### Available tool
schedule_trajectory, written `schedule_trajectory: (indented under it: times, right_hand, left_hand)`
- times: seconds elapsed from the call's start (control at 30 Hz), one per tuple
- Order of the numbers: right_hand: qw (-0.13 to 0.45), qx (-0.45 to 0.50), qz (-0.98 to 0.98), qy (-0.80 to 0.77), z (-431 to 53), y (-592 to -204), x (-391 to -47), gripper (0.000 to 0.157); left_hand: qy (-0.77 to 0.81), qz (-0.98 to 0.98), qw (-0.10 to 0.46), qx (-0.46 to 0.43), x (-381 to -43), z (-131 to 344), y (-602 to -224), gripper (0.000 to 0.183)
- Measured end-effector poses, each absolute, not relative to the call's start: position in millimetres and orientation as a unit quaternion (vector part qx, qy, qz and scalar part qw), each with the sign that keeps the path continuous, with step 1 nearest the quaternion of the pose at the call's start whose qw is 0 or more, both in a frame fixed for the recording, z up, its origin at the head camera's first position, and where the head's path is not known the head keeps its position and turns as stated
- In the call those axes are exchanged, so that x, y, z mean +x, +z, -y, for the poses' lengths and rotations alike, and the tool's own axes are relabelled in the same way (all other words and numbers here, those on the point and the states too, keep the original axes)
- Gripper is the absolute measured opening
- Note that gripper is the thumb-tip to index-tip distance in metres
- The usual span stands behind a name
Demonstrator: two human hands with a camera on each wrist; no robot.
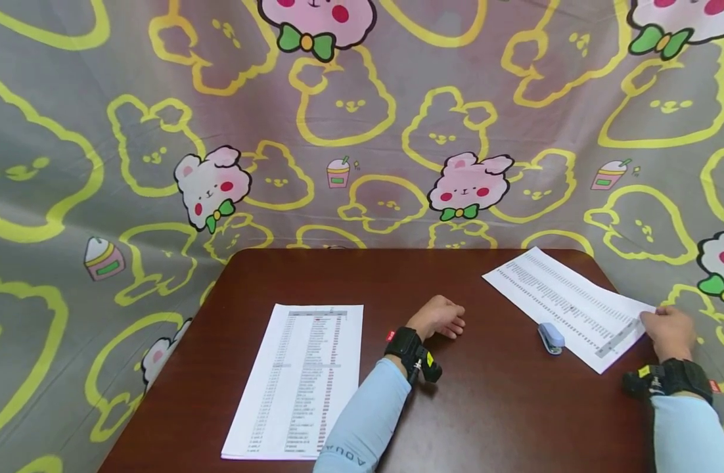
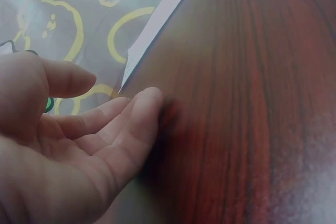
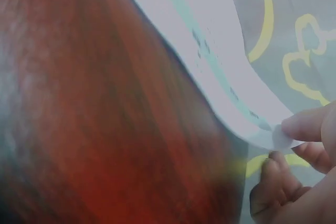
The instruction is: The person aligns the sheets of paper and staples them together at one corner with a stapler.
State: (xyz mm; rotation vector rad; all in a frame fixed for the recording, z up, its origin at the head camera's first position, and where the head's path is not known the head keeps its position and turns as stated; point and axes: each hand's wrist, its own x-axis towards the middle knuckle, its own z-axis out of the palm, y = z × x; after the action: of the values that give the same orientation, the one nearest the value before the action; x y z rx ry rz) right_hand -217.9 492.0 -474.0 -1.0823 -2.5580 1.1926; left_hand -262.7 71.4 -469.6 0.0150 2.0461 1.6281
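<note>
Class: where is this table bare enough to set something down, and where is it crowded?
The table is bare between the paper stack, left hand, far edge and loose sheet. Another patch lies nearer than the stapler, between left sleeve and right sleeve. Crowded: the right side, where stapler, loose sheet and right hand cluster.

A place for paper work, as in an office, is suggested by the printed sheets (image 1: 565, 302) and the small blue stapler (image 1: 552, 337) on a brown table (image 1: 504, 407). The table is closed off, behind and at the sides, by a grey cloth (image 1: 397, 154) printed with cartoon animals, so the kind of room cannot be told with certainty.
</note>
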Motion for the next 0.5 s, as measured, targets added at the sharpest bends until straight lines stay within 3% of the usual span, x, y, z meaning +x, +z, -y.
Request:
schedule_trajectory:
  times: [0.17, 0.5]
  right_hand:
    - [0.06, -0.348, 0.835, 0.423, -491.6, -469.3, -219.6, 0.062]
    - [0.081, -0.379, 0.623, 0.679, -507.8, -465.2, -214.7, 0.066]
  left_hand:
    - [0.613, -0.745, 0.262, 0.008, -261.9, -75.4, -472.4, 0.028]
    - [0.627, -0.734, 0.262, 0.001, -259.6, -83.2, -477.3, 0.028]
